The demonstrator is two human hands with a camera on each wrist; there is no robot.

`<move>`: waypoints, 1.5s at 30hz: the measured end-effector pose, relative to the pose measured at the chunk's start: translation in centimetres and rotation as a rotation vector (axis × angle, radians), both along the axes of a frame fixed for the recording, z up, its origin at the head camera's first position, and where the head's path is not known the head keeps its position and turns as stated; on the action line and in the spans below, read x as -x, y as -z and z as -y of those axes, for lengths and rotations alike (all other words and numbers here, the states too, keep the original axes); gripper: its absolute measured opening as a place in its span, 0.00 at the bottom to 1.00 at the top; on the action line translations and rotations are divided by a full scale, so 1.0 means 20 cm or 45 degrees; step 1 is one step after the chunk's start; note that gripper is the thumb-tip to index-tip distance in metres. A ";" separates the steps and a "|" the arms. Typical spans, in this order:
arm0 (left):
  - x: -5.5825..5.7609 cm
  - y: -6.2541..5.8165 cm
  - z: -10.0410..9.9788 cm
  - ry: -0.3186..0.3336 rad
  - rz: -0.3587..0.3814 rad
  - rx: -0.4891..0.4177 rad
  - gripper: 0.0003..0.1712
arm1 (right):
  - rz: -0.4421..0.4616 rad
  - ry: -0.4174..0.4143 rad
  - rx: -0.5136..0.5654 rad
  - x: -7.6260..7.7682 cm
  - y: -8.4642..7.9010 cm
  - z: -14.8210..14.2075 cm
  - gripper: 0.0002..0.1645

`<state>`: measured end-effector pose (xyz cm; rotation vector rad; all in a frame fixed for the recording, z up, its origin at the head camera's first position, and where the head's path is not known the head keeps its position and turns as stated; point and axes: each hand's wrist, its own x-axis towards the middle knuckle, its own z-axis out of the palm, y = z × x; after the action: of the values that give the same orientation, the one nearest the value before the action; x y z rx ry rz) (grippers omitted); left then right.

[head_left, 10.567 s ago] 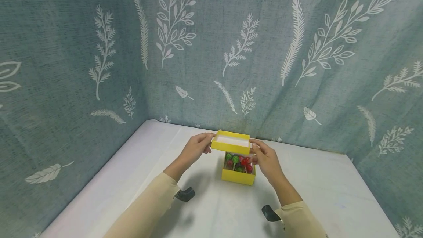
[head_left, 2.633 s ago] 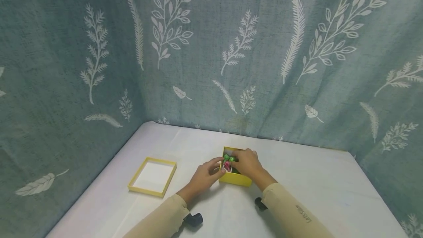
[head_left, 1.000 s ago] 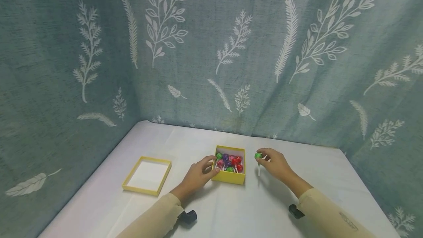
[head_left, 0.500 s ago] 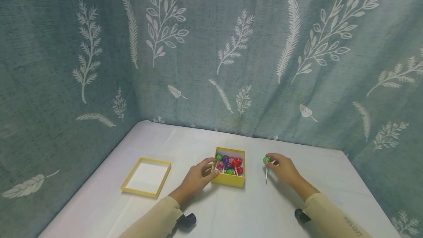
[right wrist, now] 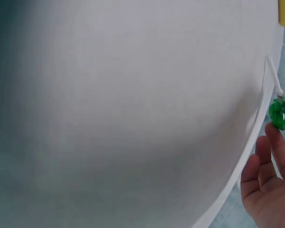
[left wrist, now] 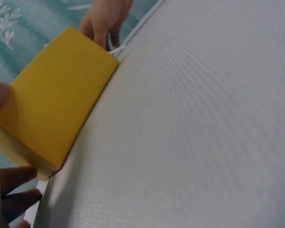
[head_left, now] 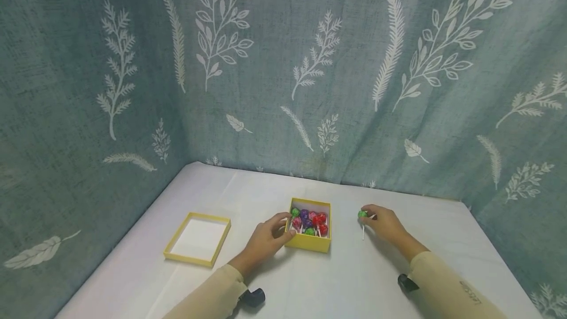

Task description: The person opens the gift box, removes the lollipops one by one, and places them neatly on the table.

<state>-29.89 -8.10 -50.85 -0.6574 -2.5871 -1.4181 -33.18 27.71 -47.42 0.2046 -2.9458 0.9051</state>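
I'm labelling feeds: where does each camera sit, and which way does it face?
Head: worn on the head, facing forward and down at the yellow box; left hand, right hand and sleeves show.
Left wrist: on that wrist, facing the box's outside; both hands partly show.
Right wrist: on that wrist, facing tabletop and green lollipop; right hand shows.
Head and right wrist share the lollipop.

I'm looking at a small curtained-off work corner: blue-green cloth [head_left: 272, 78] with a white leaf-and-sprig print [head_left: 390, 48] hangs in soft folds behind 1 white-topped table [head_left: 345, 279] and along its left edge, the 2 stretches meeting at an angle. The print feels homely, like household curtains, yet from here I can't tell whether a home, a workshop or a studio lies beyond.
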 end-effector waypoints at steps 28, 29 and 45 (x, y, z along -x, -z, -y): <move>-0.03 0.00 -0.02 -0.012 0.007 0.034 0.29 | 0.056 -0.034 -0.051 -0.02 0.01 -0.03 0.23; -0.03 0.00 -0.02 -0.011 0.004 0.032 0.29 | 0.057 -0.031 -0.047 -0.02 0.01 -0.03 0.23; -0.01 -0.01 -0.01 -0.042 0.004 0.053 0.28 | 0.145 -0.036 -0.026 -0.01 -0.04 -0.01 0.22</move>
<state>-29.70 -7.85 -50.64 -0.6157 -2.6240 -1.3605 -33.01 27.98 -46.68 0.2021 -3.0653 0.9203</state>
